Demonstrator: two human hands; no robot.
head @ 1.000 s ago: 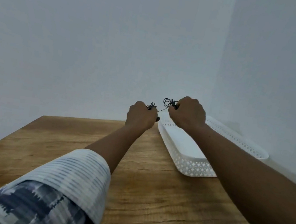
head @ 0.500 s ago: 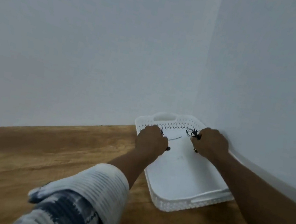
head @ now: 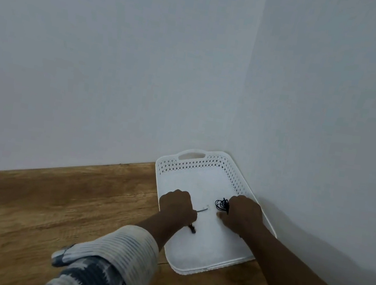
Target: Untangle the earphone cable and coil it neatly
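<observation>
A thin black earphone cable (head: 222, 204) shows as a small bunch of loops against the fingers of my right hand (head: 242, 214), which is closed on it over the white tray (head: 205, 167). My left hand (head: 177, 208) is a closed fist low over the tray's left half. A short straight piece of cable (head: 202, 210) sticks out of it to the right, and a dark end piece (head: 192, 229) hangs below the wrist. The stretch of cable between the two hands is too faint to make out.
The white perforated tray with cut-out handles sits at the back right corner of a wooden table (head: 50, 207), close to both grey walls. My left forearm wears a striped pale sleeve (head: 116, 253). The table's left edge slants away at the left.
Both hands have come down from mid-air to just above the tray floor and moved slightly apart. The view has tilted down onto the tray.
</observation>
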